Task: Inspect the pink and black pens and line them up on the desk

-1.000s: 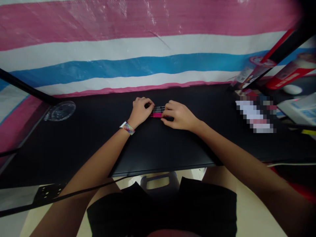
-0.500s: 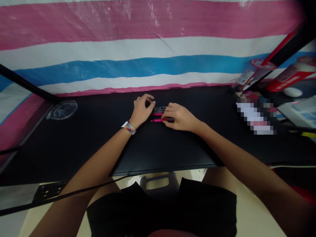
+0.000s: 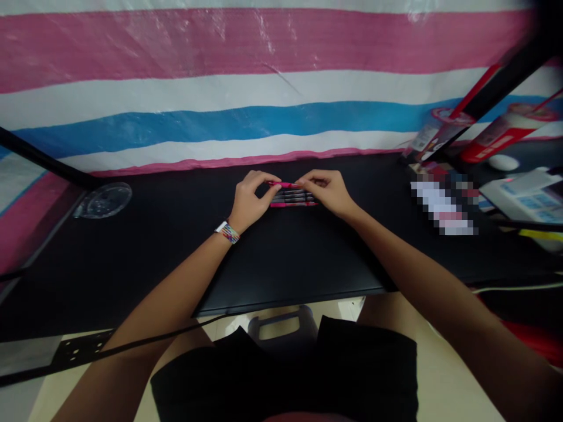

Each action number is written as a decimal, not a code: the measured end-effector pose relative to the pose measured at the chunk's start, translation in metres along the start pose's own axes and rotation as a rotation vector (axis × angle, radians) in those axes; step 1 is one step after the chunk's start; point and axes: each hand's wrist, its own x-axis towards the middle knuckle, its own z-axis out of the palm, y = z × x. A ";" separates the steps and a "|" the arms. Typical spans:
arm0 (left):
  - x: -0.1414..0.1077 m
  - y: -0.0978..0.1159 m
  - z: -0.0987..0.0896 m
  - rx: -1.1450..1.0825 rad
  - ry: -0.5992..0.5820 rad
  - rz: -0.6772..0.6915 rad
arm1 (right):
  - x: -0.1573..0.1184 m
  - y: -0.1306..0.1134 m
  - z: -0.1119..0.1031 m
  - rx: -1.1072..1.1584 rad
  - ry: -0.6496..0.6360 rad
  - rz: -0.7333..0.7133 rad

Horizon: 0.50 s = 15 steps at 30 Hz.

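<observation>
A pink pen [image 3: 288, 184] lies crosswise between my two hands, at the far side of a row of pens. My left hand [image 3: 254, 196] pinches its left end between thumb and fingers. At its other end, my right hand [image 3: 326, 189] closes thumb and fingertips on the pen. Just below it, several dark pens [image 3: 292, 196] lie side by side on the black desk. Another pink pen [image 3: 290, 204] forms the near edge of that row. A watch with a multicoloured woven band [image 3: 227, 231] is on my left wrist.
A clear plastic lid [image 3: 107, 200] rests at the desk's left end. On the right stand two drink cups, one with a red label [image 3: 497, 140], a white mouse [image 3: 504, 162] and a white box [image 3: 528, 196]. A striped sheet [image 3: 246, 126] hangs behind the black desk [image 3: 281, 258].
A pink pen has gone from the near side of the row to its far side. My right hand has moved up and right, and my left hand has closed on the pen.
</observation>
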 end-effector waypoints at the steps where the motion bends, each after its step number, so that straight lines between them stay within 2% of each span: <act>1: 0.000 -0.001 0.000 -0.009 0.031 -0.005 | 0.002 0.001 -0.001 0.092 0.026 0.049; 4: 0.001 -0.005 -0.001 -0.012 0.077 -0.047 | 0.007 0.005 -0.006 0.288 0.069 0.165; 8: 0.001 -0.006 -0.002 -0.008 0.034 -0.052 | 0.009 0.007 -0.007 0.411 0.086 0.214; 15: 0.001 -0.009 -0.002 0.001 0.029 -0.097 | 0.007 0.008 0.000 0.412 0.050 0.210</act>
